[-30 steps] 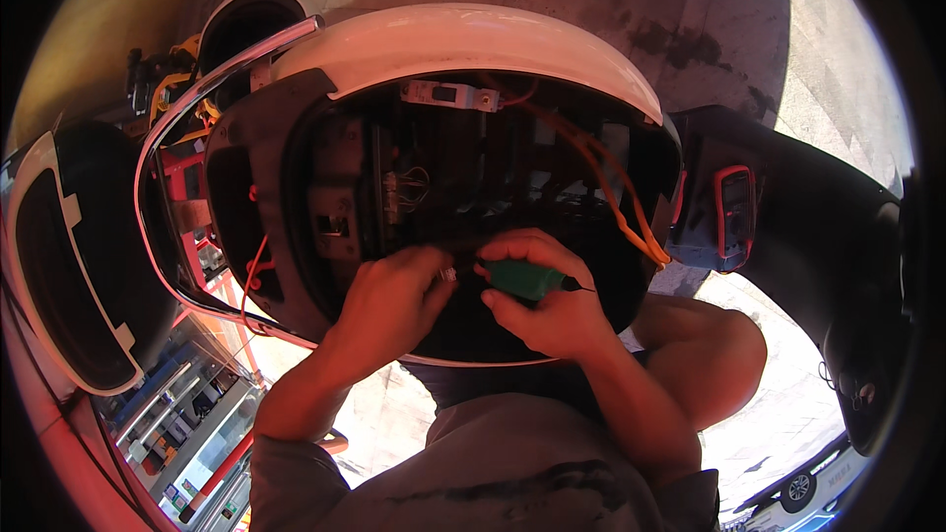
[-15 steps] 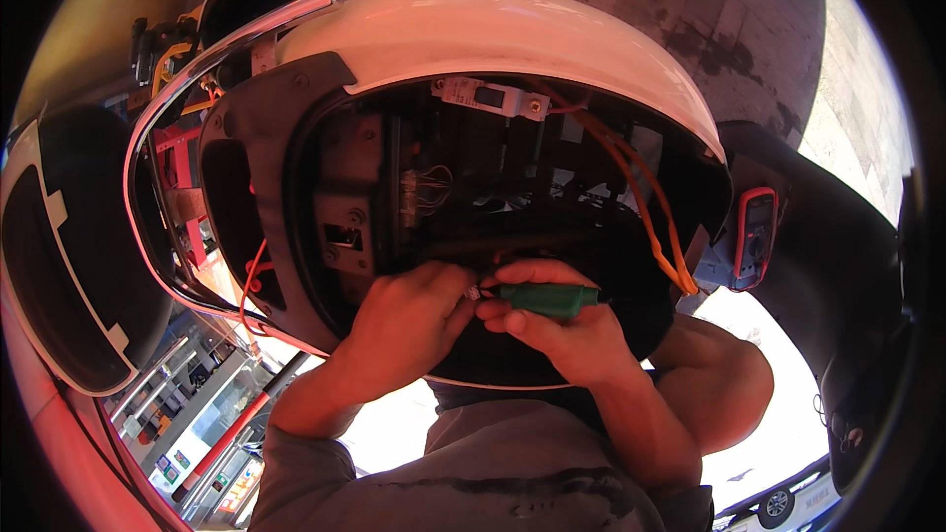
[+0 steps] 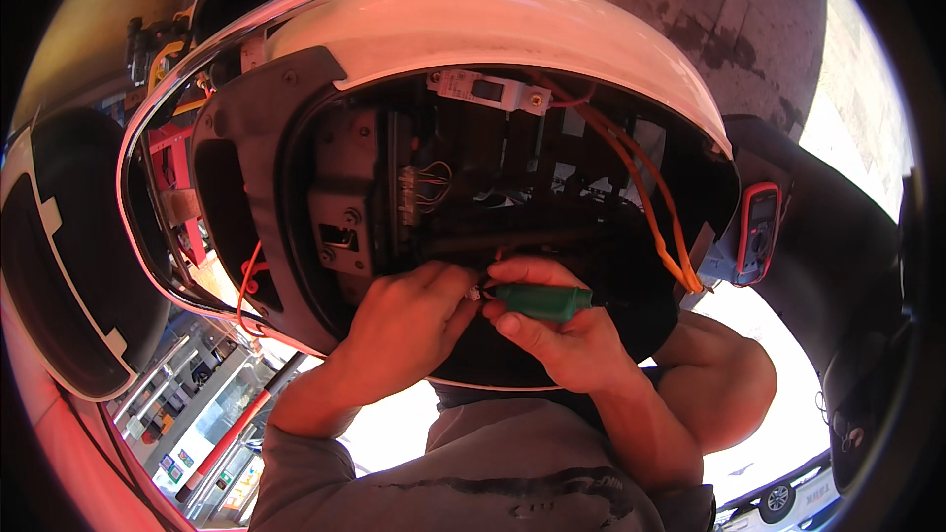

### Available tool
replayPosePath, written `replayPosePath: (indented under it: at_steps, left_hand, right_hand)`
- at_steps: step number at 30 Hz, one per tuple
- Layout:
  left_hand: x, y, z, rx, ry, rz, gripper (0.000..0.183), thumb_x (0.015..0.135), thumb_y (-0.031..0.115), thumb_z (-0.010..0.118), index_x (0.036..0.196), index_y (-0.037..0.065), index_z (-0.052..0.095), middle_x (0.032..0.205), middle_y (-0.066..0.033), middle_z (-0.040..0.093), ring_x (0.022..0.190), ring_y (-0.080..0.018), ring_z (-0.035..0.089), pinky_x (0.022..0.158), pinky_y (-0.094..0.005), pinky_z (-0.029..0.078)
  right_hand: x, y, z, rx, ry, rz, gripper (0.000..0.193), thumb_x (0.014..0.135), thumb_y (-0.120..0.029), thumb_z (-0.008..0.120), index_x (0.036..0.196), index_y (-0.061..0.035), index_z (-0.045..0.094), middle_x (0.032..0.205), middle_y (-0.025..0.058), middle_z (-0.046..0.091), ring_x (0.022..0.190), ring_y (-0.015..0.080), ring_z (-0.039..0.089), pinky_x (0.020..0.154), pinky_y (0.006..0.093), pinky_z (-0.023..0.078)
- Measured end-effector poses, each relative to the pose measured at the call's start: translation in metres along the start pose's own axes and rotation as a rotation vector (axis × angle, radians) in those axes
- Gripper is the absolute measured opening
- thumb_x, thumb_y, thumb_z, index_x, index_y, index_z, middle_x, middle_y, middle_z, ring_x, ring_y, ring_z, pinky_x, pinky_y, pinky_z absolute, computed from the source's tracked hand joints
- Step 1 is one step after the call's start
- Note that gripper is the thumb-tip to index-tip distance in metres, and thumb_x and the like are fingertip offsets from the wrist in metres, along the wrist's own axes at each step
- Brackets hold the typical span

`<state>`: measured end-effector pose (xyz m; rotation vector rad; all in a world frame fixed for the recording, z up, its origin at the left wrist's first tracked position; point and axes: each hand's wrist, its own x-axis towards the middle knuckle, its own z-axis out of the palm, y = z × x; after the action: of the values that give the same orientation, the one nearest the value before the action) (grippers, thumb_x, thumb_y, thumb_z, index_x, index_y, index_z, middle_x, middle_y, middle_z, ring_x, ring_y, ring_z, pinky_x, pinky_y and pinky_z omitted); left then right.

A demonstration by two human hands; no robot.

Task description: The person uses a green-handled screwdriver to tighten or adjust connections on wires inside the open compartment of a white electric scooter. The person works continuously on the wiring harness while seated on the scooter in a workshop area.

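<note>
My left hand is closed in a pinch at the near edge of the open compartment. A small pale connector shows at its fingertips. Wrapped round a green-handled tool with a thin tip, my right hand lies just to the right. The tip points left and meets the connector; whether it goes inside is too small to tell. Beyond both hands, a bundle of thin wires with a connector is fixed beside a metal latch plate. Thick orange cables run down the compartment's right side.
A cream body panel of a scooter-like vehicle curves round the far side. A white circuit breaker sits at the compartment's far rim. A red-framed multimeter stands at the right, next to a dark seat-like part. A chrome rail bends round the left.
The view has shifted slightly, so the vehicle's far side sits a little higher and further left. Both hands keep their grips, and the tool stays at the connector.
</note>
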<state>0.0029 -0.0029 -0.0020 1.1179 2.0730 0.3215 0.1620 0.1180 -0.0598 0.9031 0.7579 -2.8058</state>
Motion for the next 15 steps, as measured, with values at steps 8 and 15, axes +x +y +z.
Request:
replayPosePath:
  at_steps: [8, 15]
  left_hand:
    - [0.0004, 0.0005, -0.0013, -0.025, -0.004, -0.010, 0.022, 0.084, 0.007, 0.076, 0.102, 0.002, 0.065, 0.086, -0.0153, 0.067, 0.072, -0.0371, 0.070, 0.058, -0.0446, 0.056]
    - [0.0000, -0.0001, -0.0005, -0.035, 0.002, -0.009, 0.024, 0.083, 0.006, 0.076, 0.104, 0.002, 0.065, 0.087, -0.0157, 0.068, 0.072, -0.0373, 0.070, 0.058, -0.0449, 0.056]
  right_hand:
    - [0.0014, 0.0072, 0.0001, 0.048, 0.016, -0.105, 0.041, 0.097, -0.004, 0.071, 0.135, -0.0040, 0.056, 0.117, 0.0033, 0.063, 0.107, 0.0090, 0.061, 0.090, 0.0238, 0.052]
    - [0.0036, 0.0104, -0.0013, 0.161, 0.005, -0.089, 0.034, 0.098, -0.005, 0.070, 0.128, -0.0044, 0.054, 0.112, 0.0044, 0.065, 0.096, 0.0089, 0.065, 0.085, 0.0251, 0.055]
